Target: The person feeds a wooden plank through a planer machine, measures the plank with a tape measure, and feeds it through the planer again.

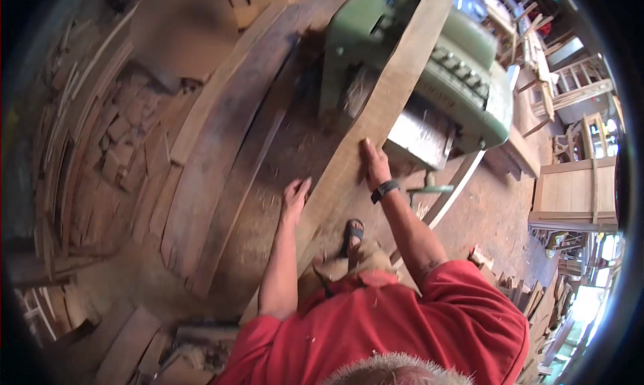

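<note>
A long wooden plank (365, 133) runs diagonally from the top of the view down past my body, lying across the green woodworking machine (479, 83). My right hand (377, 167), with a dark watch on its wrist, is closed on the plank's right edge, thumb on top and the other fingers largely hidden. At the plank's left edge is my left hand (294, 200). Its fingers are slightly apart and hold nothing I can see; whether the fingertips touch the wood I cannot tell. The machine's metal bed (422, 135) lies just beyond my right hand.
Long boards (215, 150) lie on the left, beside a heap of wood offcuts (121, 137). Below the machine's bed sticks out a green handwheel (431, 188). A wooden cabinet (575, 190) stands at the right. Shavings litter the floor (496, 210) around my sandalled foot (355, 231).
</note>
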`<state>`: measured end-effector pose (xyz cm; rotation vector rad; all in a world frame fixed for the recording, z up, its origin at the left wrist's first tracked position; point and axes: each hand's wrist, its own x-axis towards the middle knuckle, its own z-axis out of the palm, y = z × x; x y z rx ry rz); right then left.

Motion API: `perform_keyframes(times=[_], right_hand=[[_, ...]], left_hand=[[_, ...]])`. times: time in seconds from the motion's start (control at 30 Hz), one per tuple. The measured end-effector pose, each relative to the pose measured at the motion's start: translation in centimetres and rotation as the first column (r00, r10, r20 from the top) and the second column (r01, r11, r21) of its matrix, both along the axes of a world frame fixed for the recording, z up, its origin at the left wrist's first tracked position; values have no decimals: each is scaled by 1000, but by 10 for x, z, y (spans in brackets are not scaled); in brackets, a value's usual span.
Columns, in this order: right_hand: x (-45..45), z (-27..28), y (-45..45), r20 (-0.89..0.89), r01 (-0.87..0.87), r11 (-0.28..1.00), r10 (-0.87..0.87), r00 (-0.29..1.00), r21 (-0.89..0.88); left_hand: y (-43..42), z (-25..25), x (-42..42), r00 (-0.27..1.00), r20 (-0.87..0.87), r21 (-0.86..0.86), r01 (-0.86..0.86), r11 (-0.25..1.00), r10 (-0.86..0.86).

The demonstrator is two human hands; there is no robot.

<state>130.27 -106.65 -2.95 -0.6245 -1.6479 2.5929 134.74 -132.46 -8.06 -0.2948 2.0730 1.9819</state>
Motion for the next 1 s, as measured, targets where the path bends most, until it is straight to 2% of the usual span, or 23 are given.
perform_keyframes(times=[0.07, 0.13, 0.2, 0.23, 0.27, 0.3, 0.33, 0.37, 0.4, 0.47, 0.5, 0.57, 0.7, 0.8, 0.83, 1.0], right_hand=[[29, 21, -30, 56, -8, 998, 12, 998, -70], [57, 12, -49, 138, -28, 995, 41, 990, -94], [89, -2, -58, 197, -140, 988, 149, 969, -60], [103, 12, -68, 232, -256, 964, 234, 944, 67], [117, -7, -72, 286, -322, 936, 272, 919, 144], [134, 2, -86, 322, -346, 937, 313, 893, 48], [150, -8, -87, 315, -434, 899, 430, 846, -61], [166, -32, -89, 260, -433, 866, 491, 831, -250], [181, -42, -91, 294, -392, 882, 460, 838, -263], [204, -48, -95, 277, -413, 808, 547, 790, -419], [213, -47, -95, 269, -436, 784, 579, 770, -441], [231, -38, -105, 258, -473, 750, 625, 737, -462], [250, -21, -102, 324, -498, 764, 632, 704, -409], [254, -18, -107, 317, -566, 731, 679, 663, -382], [258, -7, -112, 312, -572, 727, 683, 661, -380], [268, 7, -135, 300, -551, 723, 682, 667, -416]], left_hand=[[-15, 9, 3, 969, 187, -85, 177, 981, -158], [-20, 24, 13, 966, 142, 1, 216, 976, -214], [-28, 21, 22, 930, 37, -103, 368, 924, -366], [-36, 21, 22, 860, 202, -283, 510, 812, -469], [-41, 23, 32, 816, 240, -284, 578, 765, -526], [-45, -1, 47, 819, 150, -414, 561, 717, -554], [-54, 10, 61, 807, 196, -378, 586, 717, -557], [-62, 7, 79, 825, 178, -406, 558, 724, -536], [-62, -10, 95, 870, 136, -468, 477, 743, -473], [-69, 23, 119, 854, 308, -363, 513, 778, -419], [-71, 20, 129, 869, 312, -372, 483, 793, -383], [-78, 13, 144, 842, 273, -281, 532, 799, -465], [-70, 11, 159, 824, 329, -239, 545, 804, -461], [-80, 23, 171, 832, 316, -291, 543, 787, -457], [-83, 33, 179, 851, 317, -228, 496, 838, -418], [-112, 50, 182, 868, 259, -166, 472, 866, -424]])
